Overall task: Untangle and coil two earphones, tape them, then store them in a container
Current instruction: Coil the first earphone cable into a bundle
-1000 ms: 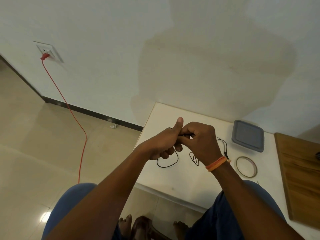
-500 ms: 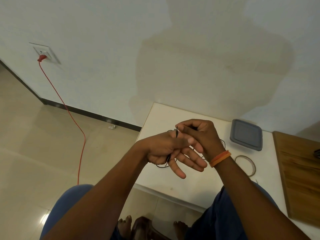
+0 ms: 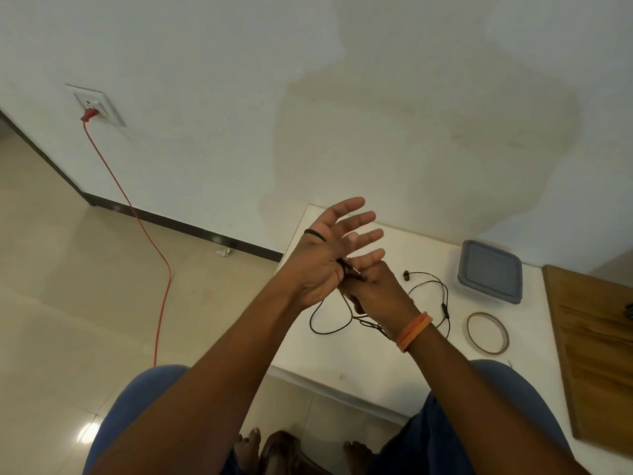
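I log, on the white surface (image 3: pixel 342 365): black earphone cable (image 3: pixel 330 332) in loose loops, one earbud (image 3: pixel 406 275) lying free. Left hand (image 3: pixel 325 265) raised, palm up, fingers spread straight — cable wound across it. Right hand (image 3: pixel 375 291) pinches the plug end against the left palm. Grey lidded container (image 3: pixel 490 271) beyond; tape roll (image 3: pixel 487 333) just beside it — flat.

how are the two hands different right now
The left hand is raised, palm open, fingers straight and spread, with black cord looped round it. The right hand sits lower, fingers curled, pinching the earphone cord. Both touch the same cord above the white table.
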The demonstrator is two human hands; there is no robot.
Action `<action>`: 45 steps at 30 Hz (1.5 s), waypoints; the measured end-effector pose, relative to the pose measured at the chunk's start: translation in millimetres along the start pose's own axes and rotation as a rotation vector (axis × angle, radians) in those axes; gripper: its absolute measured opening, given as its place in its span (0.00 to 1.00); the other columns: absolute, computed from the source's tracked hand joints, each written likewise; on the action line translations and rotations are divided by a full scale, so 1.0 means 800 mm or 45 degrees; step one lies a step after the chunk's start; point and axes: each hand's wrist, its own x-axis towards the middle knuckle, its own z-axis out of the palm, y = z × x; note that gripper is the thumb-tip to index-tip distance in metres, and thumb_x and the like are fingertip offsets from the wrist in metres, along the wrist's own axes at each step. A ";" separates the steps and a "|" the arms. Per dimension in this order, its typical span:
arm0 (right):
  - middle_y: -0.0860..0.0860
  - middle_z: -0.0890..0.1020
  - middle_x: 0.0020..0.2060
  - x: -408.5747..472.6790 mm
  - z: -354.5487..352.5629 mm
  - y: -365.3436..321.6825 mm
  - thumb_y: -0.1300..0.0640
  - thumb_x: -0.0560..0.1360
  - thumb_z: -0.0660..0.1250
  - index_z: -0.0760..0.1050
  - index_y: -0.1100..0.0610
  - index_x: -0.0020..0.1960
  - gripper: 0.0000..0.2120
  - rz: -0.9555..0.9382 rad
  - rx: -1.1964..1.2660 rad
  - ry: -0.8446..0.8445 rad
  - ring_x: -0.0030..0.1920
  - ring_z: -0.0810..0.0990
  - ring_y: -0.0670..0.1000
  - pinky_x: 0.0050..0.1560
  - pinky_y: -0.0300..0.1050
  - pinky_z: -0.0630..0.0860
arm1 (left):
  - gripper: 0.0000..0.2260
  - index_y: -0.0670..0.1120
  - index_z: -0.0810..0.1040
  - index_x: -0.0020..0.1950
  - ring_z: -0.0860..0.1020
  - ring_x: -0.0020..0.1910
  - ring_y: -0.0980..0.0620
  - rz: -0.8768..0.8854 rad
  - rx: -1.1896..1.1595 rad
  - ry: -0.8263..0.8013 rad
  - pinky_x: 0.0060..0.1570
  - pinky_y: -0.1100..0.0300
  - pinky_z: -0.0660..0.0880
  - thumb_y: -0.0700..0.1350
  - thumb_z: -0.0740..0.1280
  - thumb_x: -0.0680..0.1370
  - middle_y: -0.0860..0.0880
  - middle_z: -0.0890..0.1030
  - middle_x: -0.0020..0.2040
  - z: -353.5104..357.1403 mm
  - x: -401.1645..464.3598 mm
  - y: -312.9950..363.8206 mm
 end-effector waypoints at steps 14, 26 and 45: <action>0.49 0.80 0.28 -0.004 -0.023 0.006 0.56 0.75 0.71 0.84 0.57 0.42 0.06 -0.441 -0.558 0.005 0.29 0.74 0.47 0.33 0.33 0.67 | 0.18 0.47 0.74 0.60 0.81 0.49 0.45 0.046 1.062 0.412 0.44 0.56 0.83 0.31 0.51 0.81 0.45 0.76 0.57 -0.016 0.003 -0.008; 0.52 0.83 0.33 -0.006 -0.051 -0.004 0.63 0.70 0.74 0.84 0.55 0.43 0.04 -0.339 -0.146 0.140 0.33 0.78 0.54 0.37 0.48 0.77 | 0.21 0.46 0.76 0.47 0.70 0.20 0.62 -0.120 1.419 0.302 0.18 0.67 0.63 0.59 0.52 0.84 0.51 0.79 0.28 -0.026 0.002 -0.030; 0.55 0.86 0.37 -0.005 -0.078 0.001 0.64 0.73 0.71 0.83 0.57 0.47 0.04 -0.254 0.146 0.156 0.25 0.72 0.49 0.26 0.40 0.70 | 0.09 0.53 0.73 0.35 0.69 0.31 0.56 -0.340 1.398 0.087 0.33 0.60 0.65 0.53 0.60 0.73 0.56 0.73 0.31 -0.026 0.000 -0.019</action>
